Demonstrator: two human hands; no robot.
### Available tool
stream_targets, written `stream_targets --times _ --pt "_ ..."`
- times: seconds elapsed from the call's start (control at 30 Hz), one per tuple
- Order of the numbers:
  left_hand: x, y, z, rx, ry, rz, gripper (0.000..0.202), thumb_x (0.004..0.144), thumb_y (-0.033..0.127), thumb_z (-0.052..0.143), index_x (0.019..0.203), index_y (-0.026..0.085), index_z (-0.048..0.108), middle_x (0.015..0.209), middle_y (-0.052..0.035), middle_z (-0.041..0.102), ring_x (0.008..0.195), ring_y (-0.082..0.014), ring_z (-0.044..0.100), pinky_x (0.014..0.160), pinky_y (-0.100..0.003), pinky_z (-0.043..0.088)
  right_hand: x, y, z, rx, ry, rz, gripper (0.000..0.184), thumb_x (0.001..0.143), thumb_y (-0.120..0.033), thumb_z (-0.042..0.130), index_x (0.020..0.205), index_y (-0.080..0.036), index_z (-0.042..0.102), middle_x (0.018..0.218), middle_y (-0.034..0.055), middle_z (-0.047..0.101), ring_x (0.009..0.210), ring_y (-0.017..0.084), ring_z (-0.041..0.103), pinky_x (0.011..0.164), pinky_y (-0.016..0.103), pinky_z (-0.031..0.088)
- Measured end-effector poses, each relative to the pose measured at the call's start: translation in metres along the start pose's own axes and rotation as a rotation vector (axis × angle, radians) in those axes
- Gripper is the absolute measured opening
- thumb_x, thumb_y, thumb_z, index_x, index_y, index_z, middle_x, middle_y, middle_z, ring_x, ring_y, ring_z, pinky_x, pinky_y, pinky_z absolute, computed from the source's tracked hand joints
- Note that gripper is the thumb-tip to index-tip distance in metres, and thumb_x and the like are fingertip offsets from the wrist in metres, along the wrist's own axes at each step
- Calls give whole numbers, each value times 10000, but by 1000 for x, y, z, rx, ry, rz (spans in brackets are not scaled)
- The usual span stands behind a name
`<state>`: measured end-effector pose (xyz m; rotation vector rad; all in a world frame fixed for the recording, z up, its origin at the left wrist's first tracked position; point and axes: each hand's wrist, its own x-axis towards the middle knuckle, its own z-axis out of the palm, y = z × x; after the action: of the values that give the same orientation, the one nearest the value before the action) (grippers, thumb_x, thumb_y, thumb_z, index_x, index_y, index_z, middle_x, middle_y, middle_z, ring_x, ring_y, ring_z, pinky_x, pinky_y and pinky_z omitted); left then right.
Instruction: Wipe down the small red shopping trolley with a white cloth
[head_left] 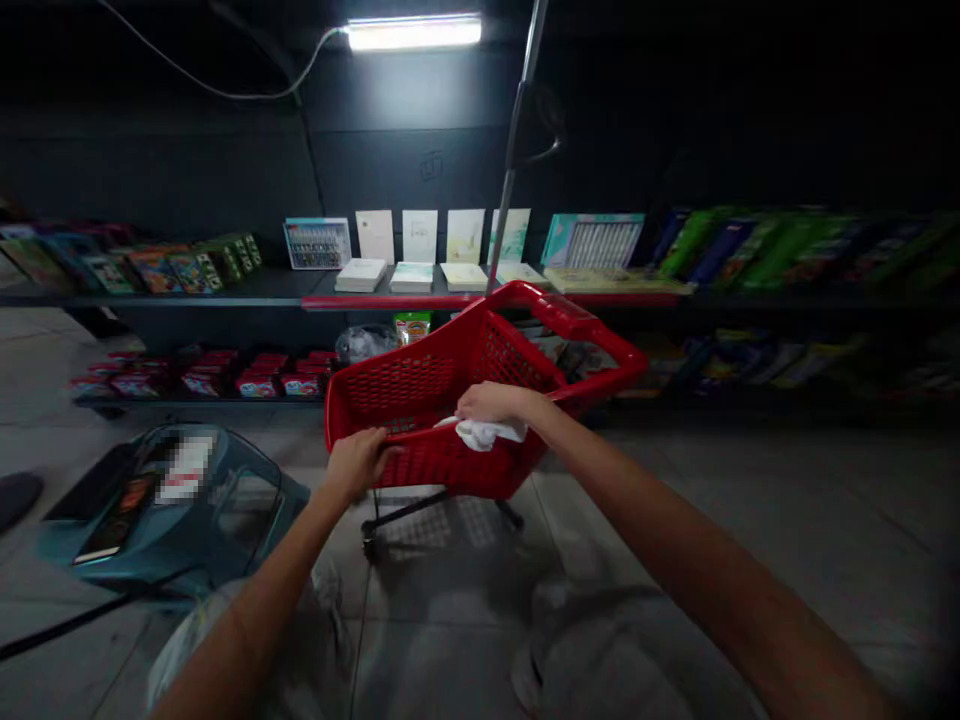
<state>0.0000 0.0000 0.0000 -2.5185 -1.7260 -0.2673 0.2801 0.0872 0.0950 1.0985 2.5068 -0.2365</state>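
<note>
A red plastic shopping cart [442, 465] stands on the floor in front of me, its handle toward the upper right. At the near left corner, my left hand [356, 463] rests with its fingers hooked over the rim. My right hand [491, 402] is closed on a white cloth [487, 432] against the near rim, and the cloth hangs partly over the outer wall. The basket looks unloaded through its mesh, though its far bottom is partly hidden by the near wall.
Behind the cart run shelves [262, 287] with books and boxed goods; red packs [259, 378] fill the lower one. A metal pole [514, 130] rises by the cart handle. At left stands a blue-green plastic stool [251, 500] with phones on top, and a black cable [82, 612] nearby.
</note>
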Motion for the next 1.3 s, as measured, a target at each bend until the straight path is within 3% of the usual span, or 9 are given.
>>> stream_targets --times 0.23,0.4,0.5,0.6,0.73,0.87,0.97,1.13,1.3 --pt "-2 28 -2 -37 -26 -28 449 1019 599 351 1005 224 599 1026 -65 722 935 -229 690 660 -289 399 15 -28 -8 33 -122 36 350 943 -228 514 1102 -81 790 1135 170 752 968 229 712 768 241 469" --pt "-3 40 -7 0 -49 -76 401 1019 544 394 1110 225 619 1062 -72 723 939 -255 701 661 -303 427 50 -70 -4 107 -67 -24 394 988 -271 439 1150 -112 762 1113 118 764 924 174 699 700 199 444" --pt "-4 51 -8 -1 -62 -114 349 1011 454 449 1226 226 601 1099 -90 720 949 -264 704 701 -318 457 52 -76 4 131 -4 -53 385 980 -256 418 1125 -152 759 1129 94 758 955 171 694 719 202 431" --pt "-6 68 -8 -23 -70 -145 338 1004 429 463 1213 212 614 1100 -116 718 943 -271 708 740 -334 479 33 -66 15 164 47 -65 389 986 -307 404 1064 -186 766 1134 83 755 978 194 698 736 228 427" --pt "-9 81 -12 -102 -99 -130 410 997 535 445 1084 207 675 999 -114 733 913 -275 711 780 -360 506 -2 -48 31 200 94 115 451 993 -454 360 1056 -263 764 1139 63 756 998 240 707 727 265 441" --pt "-7 58 -18 -186 -53 88 518 930 660 507 1028 199 722 1119 -126 718 1151 -294 637 1035 -457 460 -25 -34 43 153 136 218 442 976 -503 372 1040 -309 764 1142 45 759 1042 251 700 791 288 454" --pt "-1 26 -16 -234 -24 283 466 974 606 471 1141 250 722 1333 -90 647 1402 -297 450 1224 -615 185 -37 -21 50 108 156 230 418 968 -478 393 1016 -302 769 1129 46 762 1037 241 699 792 278 442" --pt "10 -2 -1 -138 32 170 344 1006 398 450 1094 242 744 1388 -86 615 1464 -331 362 1208 -723 61 -58 6 62 101 163 252 394 953 -475 435 933 -275 774 1009 49 776 954 221 707 731 252 412" --pt "11 18 5 -93 94 205 326 918 245 480 794 243 781 1318 -43 670 1476 -339 353 1242 -679 -30 -73 34 67 84 127 280 382 935 -476 452 912 -269 772 987 59 774 947 226 705 733 260 413"
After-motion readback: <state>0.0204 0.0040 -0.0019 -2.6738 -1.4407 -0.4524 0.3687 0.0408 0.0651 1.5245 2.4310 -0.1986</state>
